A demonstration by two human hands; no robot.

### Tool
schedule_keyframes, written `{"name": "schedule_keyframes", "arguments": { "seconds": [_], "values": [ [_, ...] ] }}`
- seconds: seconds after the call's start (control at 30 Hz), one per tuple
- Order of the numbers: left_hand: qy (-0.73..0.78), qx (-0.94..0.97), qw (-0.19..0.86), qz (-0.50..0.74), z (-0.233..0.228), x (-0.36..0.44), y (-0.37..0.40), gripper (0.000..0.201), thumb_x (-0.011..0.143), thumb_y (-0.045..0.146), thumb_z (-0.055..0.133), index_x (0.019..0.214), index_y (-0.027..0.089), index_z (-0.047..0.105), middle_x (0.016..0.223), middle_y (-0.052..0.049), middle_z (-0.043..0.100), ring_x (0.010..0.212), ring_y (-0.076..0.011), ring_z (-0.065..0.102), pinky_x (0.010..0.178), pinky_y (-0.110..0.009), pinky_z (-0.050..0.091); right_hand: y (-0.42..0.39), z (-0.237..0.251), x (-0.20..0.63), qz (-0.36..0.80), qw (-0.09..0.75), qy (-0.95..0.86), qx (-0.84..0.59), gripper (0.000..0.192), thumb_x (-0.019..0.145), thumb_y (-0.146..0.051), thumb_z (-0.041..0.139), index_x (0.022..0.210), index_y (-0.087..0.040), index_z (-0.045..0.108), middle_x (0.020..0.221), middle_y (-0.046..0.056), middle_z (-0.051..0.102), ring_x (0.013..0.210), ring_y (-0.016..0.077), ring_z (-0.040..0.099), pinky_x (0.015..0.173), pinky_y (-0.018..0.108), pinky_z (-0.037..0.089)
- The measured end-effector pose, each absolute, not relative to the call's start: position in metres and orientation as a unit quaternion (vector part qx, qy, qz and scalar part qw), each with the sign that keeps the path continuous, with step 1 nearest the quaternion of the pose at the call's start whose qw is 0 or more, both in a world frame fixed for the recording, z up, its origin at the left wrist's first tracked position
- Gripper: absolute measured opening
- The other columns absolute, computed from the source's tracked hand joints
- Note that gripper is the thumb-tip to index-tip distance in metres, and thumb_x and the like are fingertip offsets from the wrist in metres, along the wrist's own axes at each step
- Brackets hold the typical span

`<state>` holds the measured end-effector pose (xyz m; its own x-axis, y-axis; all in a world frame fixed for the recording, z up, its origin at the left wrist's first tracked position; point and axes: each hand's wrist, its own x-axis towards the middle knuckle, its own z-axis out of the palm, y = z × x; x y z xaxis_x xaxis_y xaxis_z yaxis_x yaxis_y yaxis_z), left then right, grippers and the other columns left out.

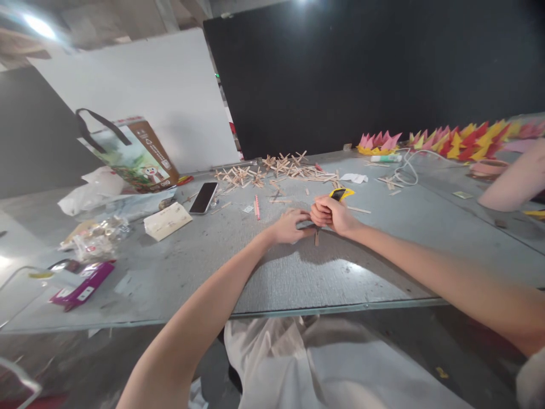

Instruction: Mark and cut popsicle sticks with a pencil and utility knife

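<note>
My right hand [332, 216] is closed in a fist around what looks like a utility knife [340, 194], whose yellow and black end sticks out above the fingers. Beside it, my left hand [293, 225] has curled fingers and a thumb at a small wooden stick [317, 238] on the table. The stick's near end points toward me; its other end is hidden under the hands. Just beyond the hands lie loose flat sticks and a pile of wooden sticks [276, 167], several joined into star shapes.
On the grey table [272, 284], a phone [204, 197], a cream box [167, 221], a purple packet [83, 286] and a carrier bag [136, 153] stand left. Right are folded-paper pieces [472, 142], a glue stick [385, 158], a white cable [406, 170] and another person's arm [515, 176].
</note>
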<state>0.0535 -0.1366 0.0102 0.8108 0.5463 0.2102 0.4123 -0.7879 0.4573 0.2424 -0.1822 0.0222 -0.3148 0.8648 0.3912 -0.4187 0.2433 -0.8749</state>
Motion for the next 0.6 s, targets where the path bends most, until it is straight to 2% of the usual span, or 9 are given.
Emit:
{"name": "schedule_keyframes", "arguments": {
  "seconds": [0.07, 0.17, 0.4, 0.6],
  "values": [
    [0.276, 0.937, 0.162, 0.141, 0.010, 0.055, -0.142, 0.039, 0.098, 0.051, 0.069, 0.131, 0.032, 0.076, 0.149, -0.009, 0.062, 0.143, -0.0350, 0.047, 0.124, -0.058, 0.031, -0.183, 0.022, 0.242, 0.585, 0.554, -0.559, -0.196, 0.050, 0.093, -0.035, 0.066, 0.055, -0.024, 0.035, 0.046, -0.008, 0.027, 0.040, 0.0095, 0.021, 0.044, 0.027, 0.025],
    [0.288, 0.942, 0.137, 0.109, 0.012, 0.056, -0.149, 0.047, 0.094, 0.062, 0.072, 0.132, 0.034, 0.074, 0.151, -0.009, 0.058, 0.145, -0.0387, 0.041, 0.123, -0.060, 0.030, -0.185, 0.023, 0.241, 0.583, 0.555, -0.560, -0.198, 0.050, 0.094, -0.035, 0.066, 0.055, -0.024, 0.036, 0.046, -0.008, 0.028, 0.041, 0.0097, 0.022, 0.044, 0.028, 0.025],
    [0.270, 0.949, 0.135, 0.095, 0.016, 0.054, -0.150, 0.042, 0.096, 0.064, 0.069, 0.123, 0.033, 0.076, 0.150, -0.007, 0.058, 0.144, -0.0404, 0.041, 0.119, -0.060, 0.033, -0.185, 0.025, 0.241, 0.582, 0.563, -0.558, -0.183, 0.052, 0.090, -0.038, 0.068, 0.054, -0.024, 0.033, 0.046, -0.008, 0.026, 0.042, 0.0100, 0.021, 0.046, 0.028, 0.026],
    [0.264, 0.948, 0.158, 0.085, 0.020, 0.052, -0.152, 0.046, 0.092, 0.063, 0.073, 0.129, 0.035, 0.074, 0.156, -0.007, 0.053, 0.146, -0.0409, 0.039, 0.122, -0.064, 0.030, -0.185, 0.025, 0.244, 0.594, 0.564, -0.541, -0.190, 0.051, 0.089, -0.036, 0.066, 0.053, -0.024, 0.032, 0.045, -0.008, 0.024, 0.042, 0.0094, 0.016, 0.044, 0.028, 0.022]
  ]
}}
